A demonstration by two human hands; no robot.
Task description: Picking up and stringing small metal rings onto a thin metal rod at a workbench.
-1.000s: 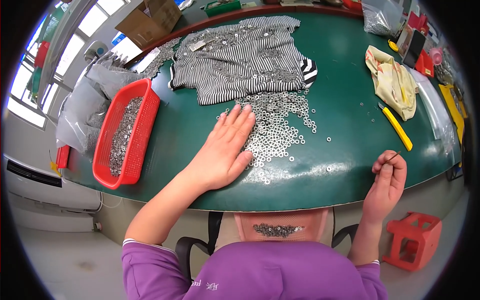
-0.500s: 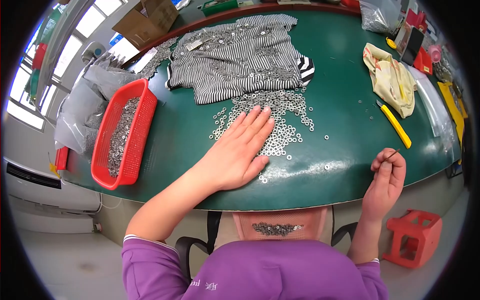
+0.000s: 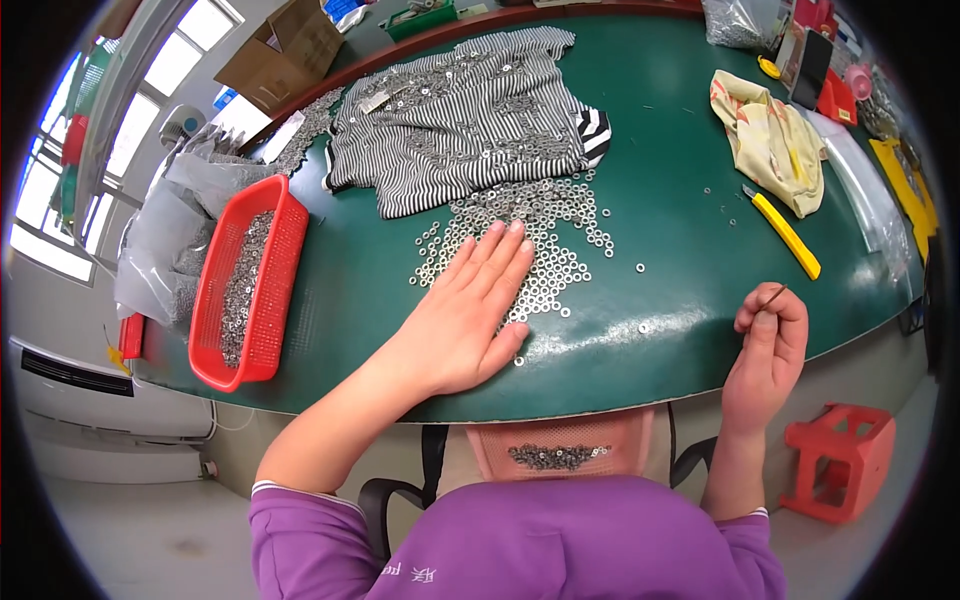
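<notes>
My left hand (image 3: 462,318) lies flat, fingers stretched out, over a spread of small metal rings (image 3: 548,290) on the green table (image 3: 640,370). Beyond its fingertips the rings grow denser, up to a black-and-white striped shirt (image 3: 440,150) strewn with more of them. At the right front edge, my right hand (image 3: 768,350) is raised with thumb and fingers pinching a thin dark stick (image 3: 774,298). A pink mesh basket (image 3: 490,455) rests at my lap, partly under the table edge, with small metal pieces (image 3: 556,457) inside.
A red basket (image 3: 288,240) of metal pieces stands left, beside plastic bags (image 3: 165,250). A yellow cutter knife (image 3: 785,235) and cream cloth (image 3: 765,140) lie right. A cardboard box (image 3: 280,55) is back left, a red stool (image 3: 838,462) on the floor right.
The view has shifted slightly. My left hand has slid a little toward me over the rings, covering some loose ones near the thumb. My right hand keeps its pinch.
</notes>
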